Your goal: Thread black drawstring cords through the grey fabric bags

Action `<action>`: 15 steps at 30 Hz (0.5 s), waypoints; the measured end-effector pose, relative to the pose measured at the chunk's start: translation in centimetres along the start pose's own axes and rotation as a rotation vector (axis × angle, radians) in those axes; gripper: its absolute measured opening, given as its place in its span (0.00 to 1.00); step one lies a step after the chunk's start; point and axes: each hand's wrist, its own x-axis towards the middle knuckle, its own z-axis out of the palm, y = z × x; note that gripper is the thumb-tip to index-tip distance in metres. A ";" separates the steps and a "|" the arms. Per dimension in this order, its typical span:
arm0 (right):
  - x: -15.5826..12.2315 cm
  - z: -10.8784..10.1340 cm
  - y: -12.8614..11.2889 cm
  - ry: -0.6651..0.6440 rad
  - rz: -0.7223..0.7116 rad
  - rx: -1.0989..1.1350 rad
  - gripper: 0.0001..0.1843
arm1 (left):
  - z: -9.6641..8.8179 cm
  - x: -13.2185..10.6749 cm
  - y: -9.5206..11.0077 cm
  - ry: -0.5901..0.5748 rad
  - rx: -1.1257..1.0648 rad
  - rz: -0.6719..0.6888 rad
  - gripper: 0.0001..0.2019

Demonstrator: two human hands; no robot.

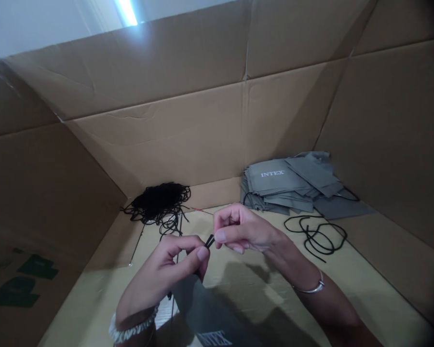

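While left hand (173, 262) and right hand (244, 229) pinch black cord (209, 241) over grey bag (210, 308), cardboard walls (166, 140) stand clear, bare base (369, 294) between.

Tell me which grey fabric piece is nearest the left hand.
The single grey piece below the left hand, at the bottom edge; the others lie in the far-right pile.

cord heap (157, 200) way back left | bag stack (289, 180) back right, loose cord (321, 252) in front | single bag (211, 313) under left hand (177, 262)
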 end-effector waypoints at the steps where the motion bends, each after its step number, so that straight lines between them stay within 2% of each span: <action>1: 0.0 0.0 0.0 0.000 -0.001 -0.009 0.09 | 0.0 0.0 0.0 0.003 0.004 0.004 0.21; 7: -0.1 0.0 -0.3 -0.040 -0.019 -0.094 0.09 | 0.0 -0.2 0.0 0.015 -0.029 -0.017 0.20; 11: -0.1 0.1 -0.4 -0.126 0.053 -0.080 0.16 | -0.1 -0.2 -0.2 -0.001 -0.074 -0.044 0.18; 15: -0.1 0.5 -0.3 -0.159 0.121 -0.070 0.23 | -0.1 -0.4 -0.3 -0.030 -0.100 -0.065 0.17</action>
